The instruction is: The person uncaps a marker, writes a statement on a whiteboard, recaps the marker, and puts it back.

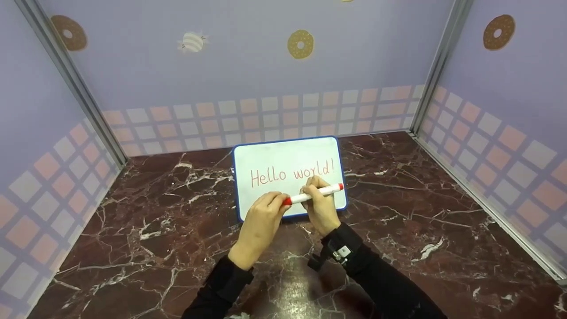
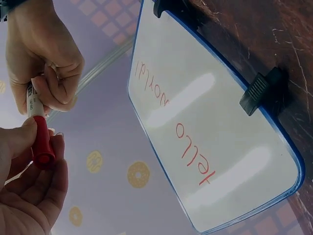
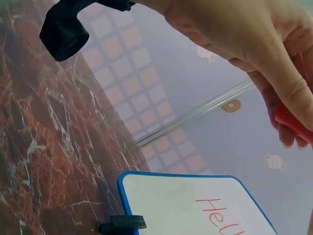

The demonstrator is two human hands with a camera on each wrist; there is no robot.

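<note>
A white marker [image 1: 328,189] with red ends is held slantwise in front of a blue-framed whiteboard [image 1: 266,155]. My left hand [image 1: 259,221] pinches its red cap [image 2: 43,147] between thumb and fingers. Around the white barrel, my right hand [image 1: 322,210] curls its fingers and thumb. In the left wrist view the cap meets the barrel, with no gap showing between them. Red handwriting [image 1: 268,177] on the board reads "Hello world!". The right hand overlaps the board's lower right part in the head view.
The board leans upright on dark red marbled stone [image 1: 146,248], with black clips [image 2: 261,90] at its lower edge. Lilac walls [image 1: 248,53] with pink and white checks enclose the back and sides. Metal strips [image 1: 436,66] run along the corners.
</note>
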